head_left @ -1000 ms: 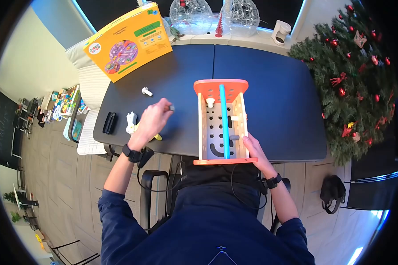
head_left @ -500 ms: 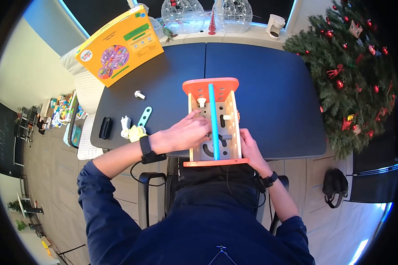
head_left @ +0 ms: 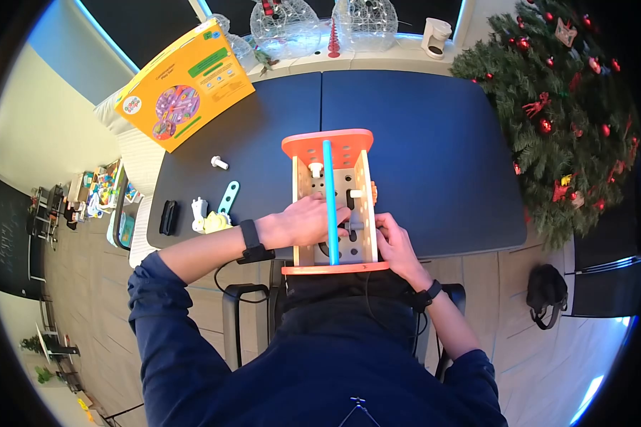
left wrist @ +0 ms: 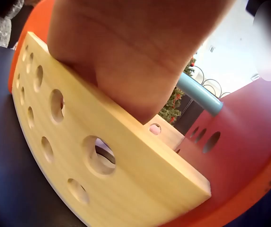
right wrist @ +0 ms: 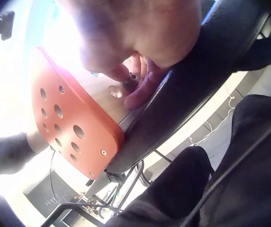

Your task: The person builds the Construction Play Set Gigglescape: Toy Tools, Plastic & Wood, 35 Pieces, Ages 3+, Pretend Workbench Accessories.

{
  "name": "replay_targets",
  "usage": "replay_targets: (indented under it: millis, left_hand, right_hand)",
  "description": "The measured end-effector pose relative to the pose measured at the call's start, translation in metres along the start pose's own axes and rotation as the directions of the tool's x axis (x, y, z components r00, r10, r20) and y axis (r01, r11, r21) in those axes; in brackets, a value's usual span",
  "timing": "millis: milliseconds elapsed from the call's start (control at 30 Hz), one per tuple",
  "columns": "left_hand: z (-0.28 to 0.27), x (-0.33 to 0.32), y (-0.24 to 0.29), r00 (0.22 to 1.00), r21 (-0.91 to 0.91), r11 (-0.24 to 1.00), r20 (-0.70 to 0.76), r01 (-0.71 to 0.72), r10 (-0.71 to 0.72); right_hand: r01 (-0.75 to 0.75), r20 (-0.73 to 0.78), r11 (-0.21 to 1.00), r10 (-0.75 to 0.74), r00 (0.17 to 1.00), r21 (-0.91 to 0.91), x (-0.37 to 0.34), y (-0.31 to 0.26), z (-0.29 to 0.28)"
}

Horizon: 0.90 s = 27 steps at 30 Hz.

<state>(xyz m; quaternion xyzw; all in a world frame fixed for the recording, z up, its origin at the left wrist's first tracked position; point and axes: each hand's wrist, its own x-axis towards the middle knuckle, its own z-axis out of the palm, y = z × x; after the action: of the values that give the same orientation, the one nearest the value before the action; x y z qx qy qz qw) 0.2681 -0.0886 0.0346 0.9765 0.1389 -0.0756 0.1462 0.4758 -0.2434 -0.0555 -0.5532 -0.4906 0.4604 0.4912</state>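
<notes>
A toy toolbox with orange ends [head_left: 335, 270], wooden sides [left wrist: 131, 142] and a blue rod handle [head_left: 330, 192] rests at the table's near edge. My left hand [head_left: 306, 219] reaches over its left side, the fingertips partly hidden inside near a grey bolt [head_left: 351, 226]. Outside the right side is my right hand [head_left: 397, 249]; in the right wrist view its thumb and fingers pinch a small dark grey piece [right wrist: 133, 78] by a side hole. White bolts [head_left: 315, 169] sit in both sides, and an orange piece [head_left: 374, 193] is on the right side's outer face.
On the table [head_left: 420, 142], left of the toolbox, lie a white bolt [head_left: 220, 163], a green perforated strip [head_left: 228, 197], white and yellow pieces [head_left: 212, 222] and a black case [head_left: 168, 217]. A yellow box [head_left: 185, 85] stands behind them; a decorated tree [head_left: 548, 121] is at the right.
My left hand has moved right from above the table into the toolbox, uncovering the green strip. My right hand stays by the right side, its fingers now closer to the panel.
</notes>
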Motion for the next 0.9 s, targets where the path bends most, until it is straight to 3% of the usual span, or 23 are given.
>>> replay_targets:
  millis: [133, 333, 533, 633, 733, 833, 900]
  left_hand:
    - [0.008, 0.001, -0.006, 0.995, 0.044, 0.996, -0.048, -0.081, 0.083]
    - [-0.014, 0.002, 0.011, 0.993, 0.003, 0.999, 0.11, 0.049, -0.049]
    - [-0.015, 0.003, 0.007, 0.998, -0.057, 0.998, 0.061, -0.003, 0.007]
    - [-0.021, 0.003, 0.01, 0.992, -0.111, 0.992, 0.118, 0.064, -0.05]
    - [-0.018, 0.005, 0.01, 0.992, -0.1, 0.992, 0.109, 0.077, -0.066]
    - [-0.015, 0.004, 0.008, 0.998, 0.009, 1.0, 0.058, -0.024, 0.023]
    - [-0.016, 0.005, 0.009, 0.994, -0.019, 1.0, 0.104, 0.012, -0.009]
  right_hand:
    - [0.004, -0.008, 0.999, -0.004, 1.0, 0.033, -0.001, 0.002, 0.001]
    - [0.041, -0.022, 0.999, -0.042, 0.999, -0.031, -0.002, 0.0, 0.001]
    - [0.06, -0.049, 0.997, -0.062, 0.997, -0.043, -0.002, -0.003, 0.002]
    - [0.01, -0.038, 1.0, -0.011, 0.999, -0.024, -0.003, -0.009, 0.001]
    - [0.016, -0.035, 1.0, -0.016, 0.999, -0.022, -0.002, -0.009, 0.001]
    - [0.028, -0.035, 0.999, -0.028, 0.999, -0.018, -0.001, -0.008, 0.001]
    - [0.024, -0.031, 0.999, -0.025, 0.999, -0.039, -0.001, -0.006, 0.001]
